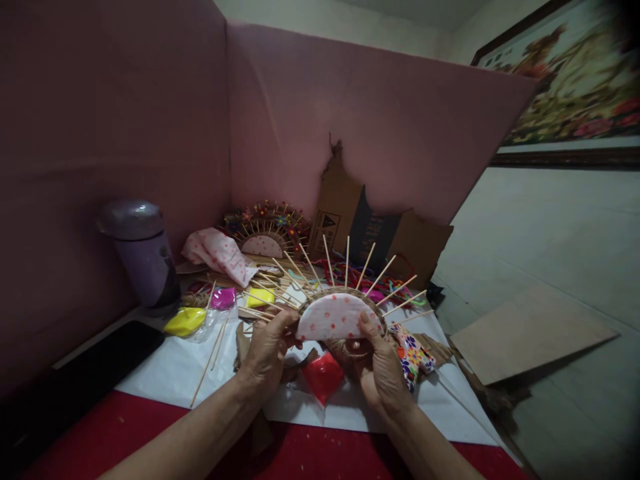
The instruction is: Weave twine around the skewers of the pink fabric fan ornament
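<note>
Both hands hold up a half-round craft piece (333, 315), faced in white cloth with red dots and edged with brown twine. Thin wooden sticks fan out from its curved edge like rays. My left hand (267, 343) pinches the left lower corner. With the thumb on the cloth face, my right hand (383, 367) grips the right side; its other fingers are behind the piece. Below it lies a red packet (323, 377). A flower-patterned cloth scrap (414, 357) is just right of my right hand.
A finished-looking fan (263, 245) with coloured flowers stands at the back by torn cardboard (385, 240). Left are a purple tumbler (145, 260), a black phone (113, 353), dotted cloth (217, 253), a yellow packet (185, 322) and a magenta packet (223, 298). Loose sticks (207, 367) lie on white paper.
</note>
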`<act>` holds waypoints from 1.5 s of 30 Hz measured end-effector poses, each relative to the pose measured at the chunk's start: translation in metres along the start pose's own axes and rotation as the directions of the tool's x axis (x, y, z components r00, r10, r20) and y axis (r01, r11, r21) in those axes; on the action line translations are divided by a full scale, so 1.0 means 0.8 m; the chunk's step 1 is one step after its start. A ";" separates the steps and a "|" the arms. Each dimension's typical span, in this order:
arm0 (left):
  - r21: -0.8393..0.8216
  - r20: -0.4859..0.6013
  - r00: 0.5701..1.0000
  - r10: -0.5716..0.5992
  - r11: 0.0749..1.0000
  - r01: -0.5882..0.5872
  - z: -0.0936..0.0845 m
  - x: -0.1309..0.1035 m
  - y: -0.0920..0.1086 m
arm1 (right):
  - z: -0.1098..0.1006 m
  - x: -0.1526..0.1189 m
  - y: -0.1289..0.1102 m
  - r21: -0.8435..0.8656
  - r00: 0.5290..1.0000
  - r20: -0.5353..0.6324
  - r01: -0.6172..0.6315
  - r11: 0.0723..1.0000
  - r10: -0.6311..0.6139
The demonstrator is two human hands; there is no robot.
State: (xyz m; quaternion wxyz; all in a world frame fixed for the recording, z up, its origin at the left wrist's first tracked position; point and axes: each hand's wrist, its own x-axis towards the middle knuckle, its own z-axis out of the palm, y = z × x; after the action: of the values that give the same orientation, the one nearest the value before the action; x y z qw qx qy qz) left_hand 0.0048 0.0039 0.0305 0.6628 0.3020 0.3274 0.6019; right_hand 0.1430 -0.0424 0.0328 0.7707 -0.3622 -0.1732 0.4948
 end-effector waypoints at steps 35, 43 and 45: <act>-0.092 0.057 0.996 -0.071 0.993 0.076 0.002 0.005 0.000 | -0.003 -0.001 0.005 -0.061 1.000 0.029 -0.005 0.998 0.006; -0.124 0.043 0.997 -0.056 0.990 0.061 0.004 0.003 0.002 | -0.003 -0.001 0.005 -0.071 1.000 0.027 0.014 0.997 -0.012; -0.115 0.069 0.995 -0.069 0.990 0.077 0.003 0.004 0.001 | -0.003 0.000 0.005 -0.067 1.000 0.001 0.022 0.998 -0.022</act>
State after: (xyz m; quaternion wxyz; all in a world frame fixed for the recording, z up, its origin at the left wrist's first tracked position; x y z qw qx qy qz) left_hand 0.0062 0.0069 0.0321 0.7114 0.2696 0.2804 0.5853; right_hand 0.1423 -0.0428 0.0283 0.7635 -0.3859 -0.1935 0.4804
